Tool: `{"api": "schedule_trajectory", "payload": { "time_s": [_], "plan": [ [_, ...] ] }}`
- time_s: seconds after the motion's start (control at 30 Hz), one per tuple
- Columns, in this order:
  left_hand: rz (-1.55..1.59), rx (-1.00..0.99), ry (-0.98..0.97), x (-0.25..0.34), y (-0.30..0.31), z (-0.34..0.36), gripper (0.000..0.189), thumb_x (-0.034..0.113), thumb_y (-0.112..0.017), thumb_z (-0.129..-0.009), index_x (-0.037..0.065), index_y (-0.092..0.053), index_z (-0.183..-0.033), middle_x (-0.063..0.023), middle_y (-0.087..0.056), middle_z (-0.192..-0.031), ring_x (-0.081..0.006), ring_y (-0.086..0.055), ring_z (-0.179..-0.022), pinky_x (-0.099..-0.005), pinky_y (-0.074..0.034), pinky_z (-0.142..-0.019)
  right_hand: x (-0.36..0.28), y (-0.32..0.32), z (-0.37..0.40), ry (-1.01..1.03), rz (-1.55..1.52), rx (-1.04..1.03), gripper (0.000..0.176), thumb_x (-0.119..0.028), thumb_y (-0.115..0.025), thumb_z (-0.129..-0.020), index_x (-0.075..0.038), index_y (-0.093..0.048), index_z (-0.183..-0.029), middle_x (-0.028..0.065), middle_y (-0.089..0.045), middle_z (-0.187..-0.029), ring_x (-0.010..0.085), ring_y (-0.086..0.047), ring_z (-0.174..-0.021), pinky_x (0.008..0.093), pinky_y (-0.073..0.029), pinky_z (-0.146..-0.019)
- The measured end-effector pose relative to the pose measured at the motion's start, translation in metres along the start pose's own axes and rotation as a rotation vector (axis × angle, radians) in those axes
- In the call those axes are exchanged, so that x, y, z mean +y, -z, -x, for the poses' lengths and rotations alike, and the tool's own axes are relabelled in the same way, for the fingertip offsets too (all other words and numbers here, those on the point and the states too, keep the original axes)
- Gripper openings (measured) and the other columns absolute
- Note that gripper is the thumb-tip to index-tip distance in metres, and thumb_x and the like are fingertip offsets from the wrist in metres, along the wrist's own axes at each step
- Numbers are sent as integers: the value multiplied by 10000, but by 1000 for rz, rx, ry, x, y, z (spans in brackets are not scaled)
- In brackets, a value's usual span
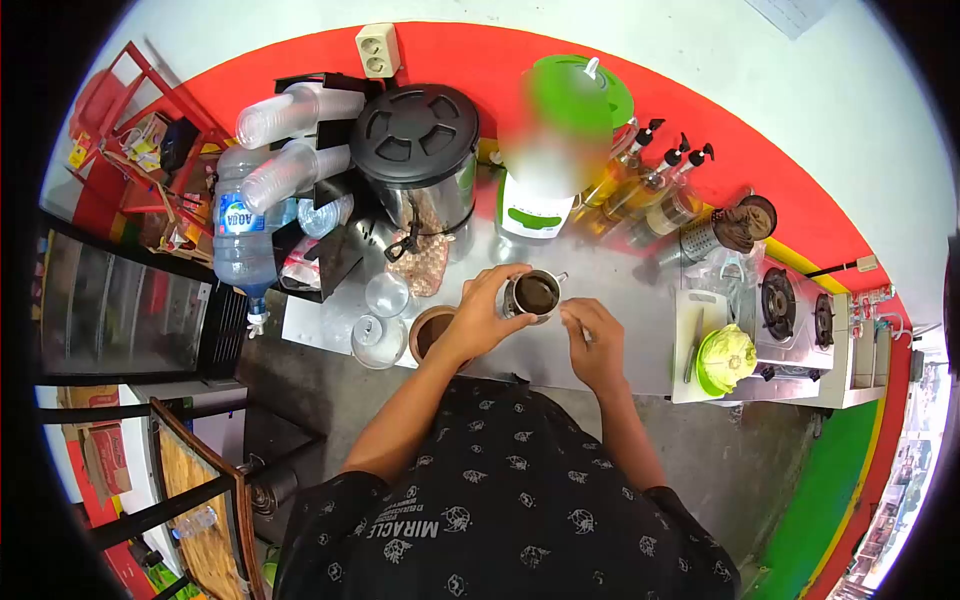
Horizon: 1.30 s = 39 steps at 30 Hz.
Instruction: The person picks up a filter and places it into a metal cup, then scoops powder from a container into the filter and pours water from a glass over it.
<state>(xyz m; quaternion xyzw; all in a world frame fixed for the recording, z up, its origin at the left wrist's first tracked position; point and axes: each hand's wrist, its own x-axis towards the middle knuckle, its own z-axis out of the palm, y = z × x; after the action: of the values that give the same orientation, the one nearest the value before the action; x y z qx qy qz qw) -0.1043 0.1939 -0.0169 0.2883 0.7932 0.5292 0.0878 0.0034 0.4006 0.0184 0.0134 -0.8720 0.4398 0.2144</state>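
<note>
Steel counter (pixel 622 285) under a red wall (pixel 470 55) bears the metal cup (pixel 536 293)

Wall: red band (pixel 480 60) curving from 10 to 3 o'clock, white wall (pixel 700 40) above it, socket (pixel 377 49) at 11 o'clock.
Counter: steel top (pixel 620 290) at centre, along the red band.
Floor: grey concrete (pixel 740 460) at 4 o'clock.
Storage: red rack (pixel 130 100) at 10 o'clock.
Light: daylight (pixel 915 480) from 4 o'clock.
</note>
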Motion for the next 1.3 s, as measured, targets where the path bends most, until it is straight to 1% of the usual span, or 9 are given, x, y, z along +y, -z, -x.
{"api": "schedule_trajectory", "payload": {
  "time_s": [0.3, 0.37, 0.6, 0.7, 0.87, 1.0, 1.1, 1.23, 1.3],
  "plan": [
    [-3, 5, 8, 0, 2, 0, 771, 216, -958, -818, 169, -627, -1512, -91, -701, -1432, -297, -601, -1380, -461, -367, -1195, 3, -10, 5, 124, 103, 8, 141, 30, -750, -988, -3, -767, -1124, 172, -779, -1144, 348, -772, -966, 399, -630, -814],
    [-5, -2, 7, -3, 3, 0, 767, 217, -958, -817, 166, -631, -1509, -91, -702, -1430, -296, -601, -1381, -460, -365, -1198, 2, -9, 6, 196, 61, -137, 172, 34, -770, -966, -21, -771, -1129, 167, -781, -1150, 343, -774, -989, 397, -633, -822],
    [34, -12, 9, -3, 2, 0, 768, 219, -959, -814, 160, -635, -1508, -92, -705, -1433, -290, -603, -1381, -455, -352, -1209, 3, 1, -1, 177, 128, -47, 226, 26, -796, -919, -57, -786, -1129, 131, -784, -1149, 334, -769, -1004, 400, -630, -845],
    [20, -17, 7, -7, 4, -1, 765, 219, -958, -817, 162, -636, -1508, -85, -708, -1432, -288, -604, -1381, -455, -350, -1210, -3, 3, 1, 147, 15, -187, 210, 25, -787, -933, -48, -793, -1130, 138, -785, -1140, 339, -767, -987, 404, -628, -843],
    [37, 3, -19, -4, 1, 0, 752, 220, -960, -817, 160, -641, -1495, -81, -718, -1394, -283, -606, -1370, -454, -350, -1205, -6, 11, -9, 88, 118, -34, 173, 26, -764, -962, -28, -790, -1124, 150, -781, -1124, 358, -757, -957, 421, -621, -825],
    [24, -1, -1, -8, 0, 1, 745, 224, -967, -811, 154, -647, -1480, -68, -719, -1418, -278, -606, -1375, -452, -351, -1193, -14, 8, -7, 117, 156, -90, 146, 21, -767, -965, -11, -784, -1106, 154, -780, -1103, 363, -754, -950, 421, -617, -815],
    [42, 3, -4, -9, 1, 1, 745, 227, -973, -801, 155, -656, -1472, -60, -709, -1464, -277, -604, -1382, -452, -352, -1185, -18, 14, -10, 70, 11, -122, 102, 4, -779, -972, 13, -779, -1074, 158, -779, -1042, 336, -757, -929, 406, -607, -803],
    [17, -8, -18, -6, 1, 3, 776, 190, -974, -793, 140, -648, -1496, -72, -695, -1487, -267, -611, -1385, -449, -377, -1225, -4, 18, -20, -51, -114, -82, 66, -18, -774, -1009, 44, -780, -1031, 142, -773, -955, 212, -728, -830, 331, -569, -775],
    [30, 4, -6, -6, 1, 2, 743, 224, -971, -804, 154, -655, -1473, -65, -710, -1467, -267, -605, -1384, -449, -347, -1200, 17, 8, -23, -267, -285, -85, 87, -34, -788, -1010, 49, -787, -1035, 103, -776, -949, 160, -707, -823, 312, -563, -769]
  ]
}}
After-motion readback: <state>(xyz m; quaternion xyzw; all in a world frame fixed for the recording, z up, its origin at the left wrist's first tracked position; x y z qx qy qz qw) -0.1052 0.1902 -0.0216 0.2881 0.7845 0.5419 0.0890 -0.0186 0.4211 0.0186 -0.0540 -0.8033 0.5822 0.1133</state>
